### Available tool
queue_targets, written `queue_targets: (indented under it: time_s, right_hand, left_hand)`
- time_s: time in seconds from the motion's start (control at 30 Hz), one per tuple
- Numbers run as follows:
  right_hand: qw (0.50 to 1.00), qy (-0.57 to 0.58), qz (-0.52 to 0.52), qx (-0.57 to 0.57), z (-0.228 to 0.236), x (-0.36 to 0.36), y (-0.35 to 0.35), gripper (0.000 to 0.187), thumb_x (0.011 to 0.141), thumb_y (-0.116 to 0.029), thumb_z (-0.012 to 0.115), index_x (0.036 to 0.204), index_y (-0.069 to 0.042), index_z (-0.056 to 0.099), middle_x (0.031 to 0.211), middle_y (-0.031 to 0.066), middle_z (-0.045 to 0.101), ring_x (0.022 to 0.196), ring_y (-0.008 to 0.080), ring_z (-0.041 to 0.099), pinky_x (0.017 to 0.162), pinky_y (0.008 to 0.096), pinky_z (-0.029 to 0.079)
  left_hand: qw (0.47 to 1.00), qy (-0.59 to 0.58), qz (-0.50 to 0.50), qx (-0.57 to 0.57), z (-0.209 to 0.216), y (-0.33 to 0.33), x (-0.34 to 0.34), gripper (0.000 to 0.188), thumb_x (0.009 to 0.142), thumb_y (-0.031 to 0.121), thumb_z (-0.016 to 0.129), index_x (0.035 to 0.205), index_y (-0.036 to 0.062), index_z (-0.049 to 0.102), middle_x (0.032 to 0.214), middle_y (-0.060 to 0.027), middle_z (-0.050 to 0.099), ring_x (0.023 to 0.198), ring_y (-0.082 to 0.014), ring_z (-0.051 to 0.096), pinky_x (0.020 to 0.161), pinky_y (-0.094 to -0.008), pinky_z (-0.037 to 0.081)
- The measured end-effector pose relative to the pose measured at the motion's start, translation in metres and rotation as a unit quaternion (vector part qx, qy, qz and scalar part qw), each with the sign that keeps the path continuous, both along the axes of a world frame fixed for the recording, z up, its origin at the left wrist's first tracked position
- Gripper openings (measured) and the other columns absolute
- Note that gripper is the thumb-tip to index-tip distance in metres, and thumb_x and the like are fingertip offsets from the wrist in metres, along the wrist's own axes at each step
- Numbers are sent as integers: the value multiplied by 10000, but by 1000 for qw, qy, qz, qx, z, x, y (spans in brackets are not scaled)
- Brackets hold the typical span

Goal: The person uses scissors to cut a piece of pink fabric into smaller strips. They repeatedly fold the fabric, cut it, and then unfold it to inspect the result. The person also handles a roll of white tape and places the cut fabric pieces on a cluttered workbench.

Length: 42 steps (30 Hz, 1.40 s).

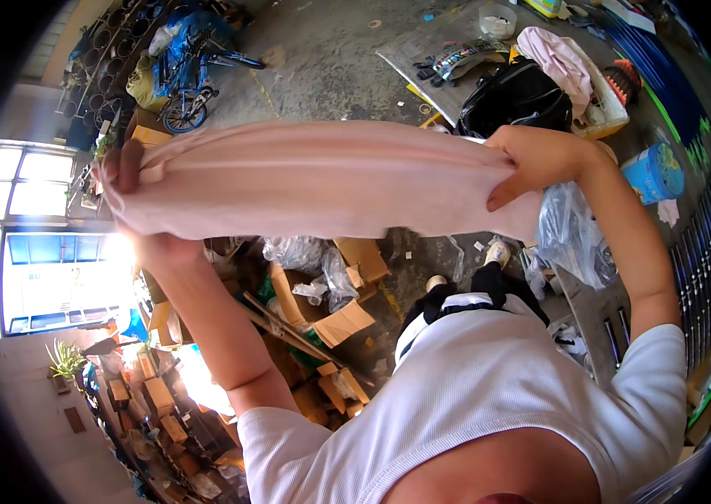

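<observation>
A pale pink cloth (330, 181) is stretched sideways between my two raised hands, in front of my chest. Its upper edge is folded and creased, and the lower edge hangs a little wavy. My left hand (156, 245) grips the left end, with fingertips curled over the cloth's edge. At the other end, my right hand (544, 155) pinches the cloth, thumb on the near face and the other fingers behind it, mostly hidden. Both hands are closed on the fabric.
Past my right hand, a black bag (511, 101) and another pink cloth (553, 55) lie near a blue bucket (656, 172). Clear plastic (572, 231) hangs below that forearm. Open cardboard boxes (343, 323) fill the floor lower left; a bicycle (185, 109) stands far left.
</observation>
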State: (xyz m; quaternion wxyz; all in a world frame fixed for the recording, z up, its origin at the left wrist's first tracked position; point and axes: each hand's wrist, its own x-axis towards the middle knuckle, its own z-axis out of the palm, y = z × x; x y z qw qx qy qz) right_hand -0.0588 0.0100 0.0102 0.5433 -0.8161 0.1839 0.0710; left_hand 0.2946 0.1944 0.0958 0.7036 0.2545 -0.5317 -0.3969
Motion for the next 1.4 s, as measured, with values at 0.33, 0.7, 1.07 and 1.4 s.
queue_targets:
  time_s: [0.33, 0.7, 1.07, 1.4]
  right_hand:
    - [969, -62, -215, 106, -3, -41, 36, 199, 759, -146, 730, 806, -33, 573, 600, -30, 526, 469, 3, 446, 420, 160, 318]
    - [965, -243, -62, 74, 48, 23, 99, 182, 814, -184, 694, 883, -58, 581, 710, -62, 538, 626, -32, 460, 515, 118, 355]
    - [857, -452, -235, 79, 63, -31, 110, 287, 836, -165, 636, 1047, -15, 514, 848, 59, 607, 667, 98, 564, 590, 203, 468]
    - [642, -696, -93, 307, 30, -14, 94, 223, 885, -137, 554, 1052, -1, 495, 810, 48, 607, 599, 67, 549, 537, 172, 452]
  left_hand:
    - [709, -404, 525, 240, -50, 142, 187, 268, 833, 186, 563, 1041, 21, 597, 1025, -101, 606, 934, -195, 564, 828, -319, 438]
    - [957, -254, -30, 134, -108, 62, -47, 1018, 659, 577, 718, 1391, 18, 284, 1424, -155, 333, 1341, -264, 276, 1089, -415, 185]
    - [949, -51, -249, 188, -111, 72, -110, 428, 744, 160, 735, 1082, 14, 517, 1113, -97, 529, 1046, -185, 503, 902, -324, 398]
    - [945, 65, -228, 226, -84, 81, -128, 182, 891, 222, 586, 944, 67, 509, 938, -27, 597, 869, -88, 548, 769, -243, 437]
